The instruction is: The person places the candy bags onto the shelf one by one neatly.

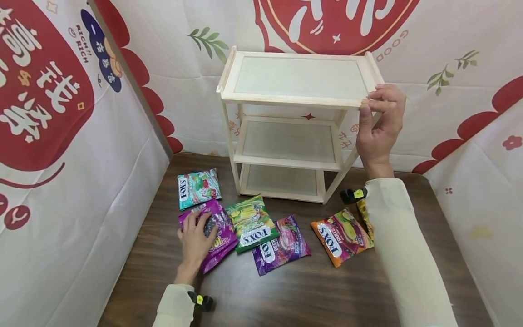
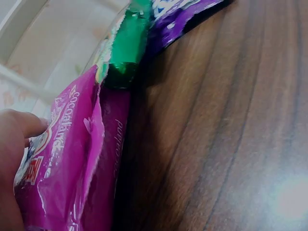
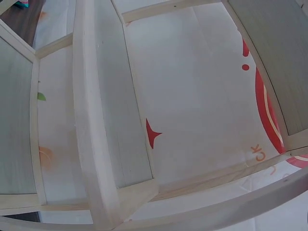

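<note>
My left hand (image 1: 197, 240) lies over a magenta snack bag (image 1: 222, 236), its bent fingers and thumb gripping the front. In the left wrist view the magenta bag (image 2: 67, 159) stands close, with a finger curled at its left side. My right hand (image 1: 382, 125) holds the front right corner of a pale wooden three-tier shelf (image 1: 290, 99), fingers on top and thumb at the front edge. Shelf bars and panels (image 3: 91, 115) fill the right wrist view, where the hand itself is hidden. A green Fox's candy bag (image 1: 252, 222) touches the magenta one.
A teal Fox's bag (image 1: 199, 188) lies behind the magenta bag. Right of the green bag is a purple Fox's bag (image 1: 282, 245), partly under it. An orange Fox's bag (image 1: 342, 236) and a yellow bag (image 1: 363, 213) lie near the right sleeve. Printed cloth walls (image 1: 184, 91) enclose the brown table (image 1: 310, 295).
</note>
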`<state>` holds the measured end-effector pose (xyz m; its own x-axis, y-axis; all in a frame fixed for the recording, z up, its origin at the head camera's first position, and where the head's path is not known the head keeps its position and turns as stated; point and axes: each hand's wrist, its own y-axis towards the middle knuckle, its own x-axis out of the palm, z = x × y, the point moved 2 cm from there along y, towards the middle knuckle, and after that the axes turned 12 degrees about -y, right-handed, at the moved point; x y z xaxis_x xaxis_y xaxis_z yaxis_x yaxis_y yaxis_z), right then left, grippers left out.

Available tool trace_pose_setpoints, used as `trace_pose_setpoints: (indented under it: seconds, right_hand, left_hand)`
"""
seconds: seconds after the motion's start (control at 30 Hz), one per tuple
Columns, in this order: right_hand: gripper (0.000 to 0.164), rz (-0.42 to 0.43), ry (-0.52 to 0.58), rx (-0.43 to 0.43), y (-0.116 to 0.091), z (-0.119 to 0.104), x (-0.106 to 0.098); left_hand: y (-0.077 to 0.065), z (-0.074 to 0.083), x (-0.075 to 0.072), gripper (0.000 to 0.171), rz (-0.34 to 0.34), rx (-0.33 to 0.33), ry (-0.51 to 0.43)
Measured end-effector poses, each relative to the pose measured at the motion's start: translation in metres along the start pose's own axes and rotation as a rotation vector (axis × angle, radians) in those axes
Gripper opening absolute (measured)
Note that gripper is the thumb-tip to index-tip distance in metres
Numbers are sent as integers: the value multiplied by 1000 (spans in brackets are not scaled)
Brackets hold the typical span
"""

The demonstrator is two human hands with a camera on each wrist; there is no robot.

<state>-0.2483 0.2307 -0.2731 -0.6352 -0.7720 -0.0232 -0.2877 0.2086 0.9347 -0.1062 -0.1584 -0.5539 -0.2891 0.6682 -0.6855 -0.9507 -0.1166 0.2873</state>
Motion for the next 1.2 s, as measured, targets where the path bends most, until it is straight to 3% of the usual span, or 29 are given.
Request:
trace_pose_setpoints:
  seconds: [0.43, 0.7, 0.93, 1.2]
  right_hand:
    - [50, 0, 2, 13, -3, 1, 0]
    - [48, 0, 14, 10, 0, -9, 1]
    - [50, -4, 9, 6, 2, -15, 0]
    - [46, 5, 17, 8, 2, -18, -1]
  left_hand:
    - [2, 5, 7, 47, -76, 117, 0]
    - [1, -6, 4, 45, -117, 192, -18]
    - [-3, -14, -5, 47, -139, 300, -41]
    - [-2, -20, -12, 48, -213, 348, -72]
